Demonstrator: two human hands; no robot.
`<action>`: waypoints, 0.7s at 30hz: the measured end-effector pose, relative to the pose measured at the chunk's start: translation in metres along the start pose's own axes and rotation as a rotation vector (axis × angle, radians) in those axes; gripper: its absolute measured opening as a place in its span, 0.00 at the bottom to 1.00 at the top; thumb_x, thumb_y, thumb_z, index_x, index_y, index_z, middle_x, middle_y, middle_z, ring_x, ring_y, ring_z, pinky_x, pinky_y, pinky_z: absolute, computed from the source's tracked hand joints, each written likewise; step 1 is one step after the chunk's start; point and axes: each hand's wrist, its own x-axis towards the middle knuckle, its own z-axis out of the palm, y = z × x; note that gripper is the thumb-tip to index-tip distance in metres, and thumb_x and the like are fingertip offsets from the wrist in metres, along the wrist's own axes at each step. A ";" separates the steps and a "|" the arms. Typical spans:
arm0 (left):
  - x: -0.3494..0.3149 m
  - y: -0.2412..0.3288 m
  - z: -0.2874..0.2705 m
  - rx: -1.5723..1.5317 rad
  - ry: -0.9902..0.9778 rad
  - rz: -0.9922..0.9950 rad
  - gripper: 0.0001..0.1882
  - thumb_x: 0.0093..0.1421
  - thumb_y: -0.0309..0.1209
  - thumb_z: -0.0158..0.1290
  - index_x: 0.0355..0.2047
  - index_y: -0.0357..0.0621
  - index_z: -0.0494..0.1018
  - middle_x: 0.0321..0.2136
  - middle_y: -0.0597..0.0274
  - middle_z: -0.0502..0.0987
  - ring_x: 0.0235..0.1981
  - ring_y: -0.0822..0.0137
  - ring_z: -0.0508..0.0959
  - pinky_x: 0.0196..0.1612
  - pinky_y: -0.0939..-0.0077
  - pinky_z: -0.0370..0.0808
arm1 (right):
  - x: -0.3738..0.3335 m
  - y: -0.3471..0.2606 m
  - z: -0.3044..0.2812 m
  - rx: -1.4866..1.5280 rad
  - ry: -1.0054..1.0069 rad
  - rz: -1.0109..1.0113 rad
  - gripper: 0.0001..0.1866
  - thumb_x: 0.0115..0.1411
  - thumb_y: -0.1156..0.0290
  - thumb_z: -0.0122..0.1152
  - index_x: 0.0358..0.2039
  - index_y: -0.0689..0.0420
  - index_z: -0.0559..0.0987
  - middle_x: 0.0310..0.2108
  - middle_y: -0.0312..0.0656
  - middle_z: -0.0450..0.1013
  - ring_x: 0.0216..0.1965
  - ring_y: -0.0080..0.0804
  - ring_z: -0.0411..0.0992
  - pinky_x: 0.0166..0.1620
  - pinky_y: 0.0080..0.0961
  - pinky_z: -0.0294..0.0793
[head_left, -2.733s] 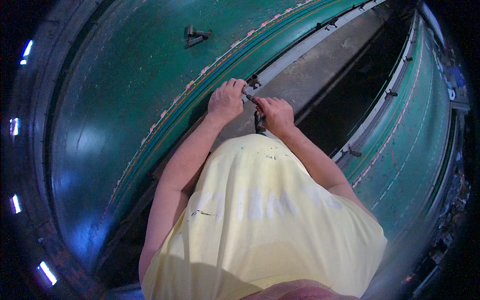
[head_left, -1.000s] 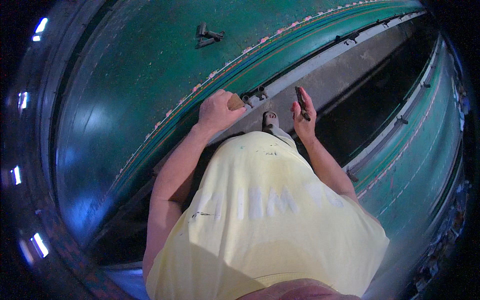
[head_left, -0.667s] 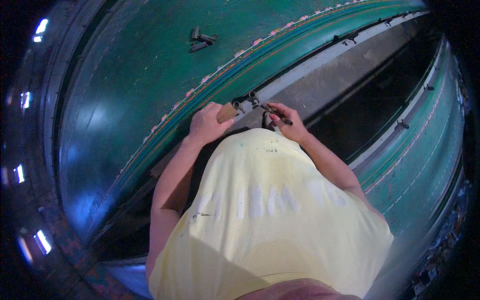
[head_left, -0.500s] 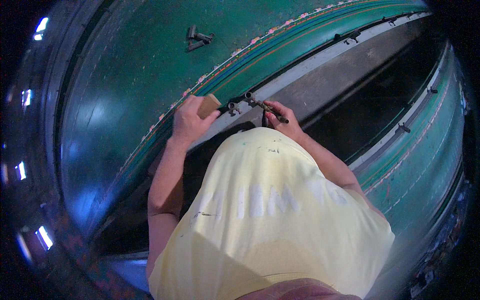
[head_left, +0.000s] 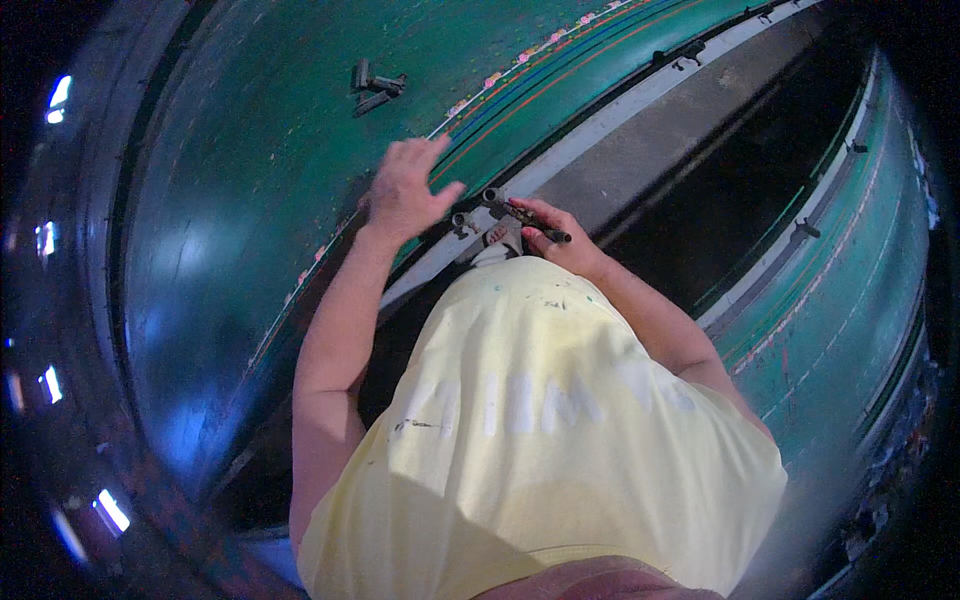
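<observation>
My left hand (head_left: 408,190) hovers over the edge of the green table with its fingers spread and thumb apart; no block shows in it. At the pale metal rail (head_left: 590,145) along the table's edge, my right hand (head_left: 555,235) is closed around a dark metal rod (head_left: 525,215) with a ring-like end (head_left: 491,196). A small dark metal fitting (head_left: 462,222) sits on the rail just left of that ring.
Several dark metal pieces (head_left: 377,86) lie in a heap on the green table (head_left: 250,180). A floral strip with coloured lines (head_left: 540,90) runs along its edge. Across a dark gap stands a second green table (head_left: 850,290). My foot (head_left: 497,235) shows below the rail.
My left hand has moved up and slightly right, its fingers spreading; the tan block seen in it before is out of sight. My right hand stays on the metal rod.
</observation>
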 end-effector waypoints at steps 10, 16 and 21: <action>0.014 0.024 0.043 -0.436 -0.232 0.114 0.17 0.52 0.36 0.76 0.41 0.45 0.87 0.34 0.53 0.86 0.39 0.52 0.86 0.45 0.55 0.83 | -0.026 0.010 -0.025 -0.492 0.106 -0.350 0.25 0.63 0.85 0.66 0.61 0.57 0.85 0.44 0.46 0.86 0.44 0.33 0.82 0.50 0.31 0.81; 0.030 0.053 -0.003 -0.526 -0.013 0.240 0.14 0.51 0.33 0.75 0.35 0.45 0.85 0.32 0.53 0.85 0.37 0.48 0.86 0.41 0.54 0.82 | -0.019 -0.049 0.028 -0.788 0.544 -0.659 0.35 0.53 0.83 0.78 0.64 0.54 0.83 0.47 0.51 0.79 0.47 0.47 0.81 0.48 0.38 0.81; 0.006 0.066 -0.010 -0.676 -0.115 -0.019 0.14 0.55 0.34 0.75 0.37 0.40 0.86 0.33 0.53 0.86 0.37 0.52 0.87 0.42 0.58 0.83 | -0.003 -0.065 0.048 -0.720 0.461 -0.812 0.34 0.52 0.81 0.80 0.62 0.55 0.84 0.45 0.49 0.80 0.44 0.46 0.81 0.46 0.37 0.81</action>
